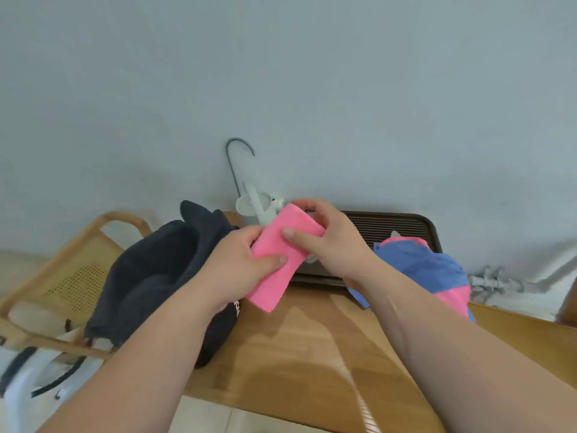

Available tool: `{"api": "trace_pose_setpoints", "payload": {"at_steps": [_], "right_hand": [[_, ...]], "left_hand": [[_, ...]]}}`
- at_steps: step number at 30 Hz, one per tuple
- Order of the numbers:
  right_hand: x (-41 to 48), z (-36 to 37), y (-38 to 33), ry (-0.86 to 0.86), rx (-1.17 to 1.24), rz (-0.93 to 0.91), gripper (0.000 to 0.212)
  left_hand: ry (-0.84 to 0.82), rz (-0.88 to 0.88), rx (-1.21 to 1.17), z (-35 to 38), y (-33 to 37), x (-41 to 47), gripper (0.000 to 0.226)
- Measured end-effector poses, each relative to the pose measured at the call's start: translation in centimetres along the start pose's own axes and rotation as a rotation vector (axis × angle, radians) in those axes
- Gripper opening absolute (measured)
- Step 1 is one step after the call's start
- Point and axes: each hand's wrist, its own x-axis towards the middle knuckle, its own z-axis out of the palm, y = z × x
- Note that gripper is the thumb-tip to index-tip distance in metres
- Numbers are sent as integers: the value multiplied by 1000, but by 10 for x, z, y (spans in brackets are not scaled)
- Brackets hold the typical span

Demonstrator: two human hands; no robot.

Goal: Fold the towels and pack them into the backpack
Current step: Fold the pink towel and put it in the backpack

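A folded pink towel (pixel 274 264) is held up above the wooden table (pixel 299 345). My left hand (pixel 240 270) grips its lower left side, thumb across the front. My right hand (pixel 327 239) pinches its upper right end, thumb on the front and fingers behind. The dark backpack (pixel 156 276) stands open at the left edge of the table, just left of my left hand. A heap of blue and pink towels (pixel 427 270) lies to the right, partly hidden by my right forearm.
A dark slatted tray (pixel 390 226) sits at the back against the wall. A white dispenser with a curved metal spout (pixel 253 204) stands behind the towel. A rattan chair (pixel 62 270) is at the left, and white fabric with black straps (pixel 37 376) lies below it.
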Motion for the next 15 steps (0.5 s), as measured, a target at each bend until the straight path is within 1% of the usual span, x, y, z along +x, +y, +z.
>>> {"api": "trace_pose_setpoints", "payload": {"at_steps": [2,5,8,10,12,13,15], "right_hand": [[8,23,-1,-65,37,60,54],[18,62,0,-120,-76,152,72],[23,105,-7,-157,-191,189,84],[26,134,-11,-184,-202,233,99],[28,162,-7,-172,-193,271,113],[29,176,-5,-163,-175,304,113],[33,197,-2,-144,-84,378,97]], "left_hand": [[137,7,87,-27,-10,-5,25],[339,-7,217,-72,-33,-9,22],[422,-39,320,-117,-64,-7,22],[422,-67,322,-144,-85,-3,22],[357,-111,275,-166,-107,4,24],[303,-136,251,-176,-119,7,25],[199,-172,235,-189,-144,13,27]]}}
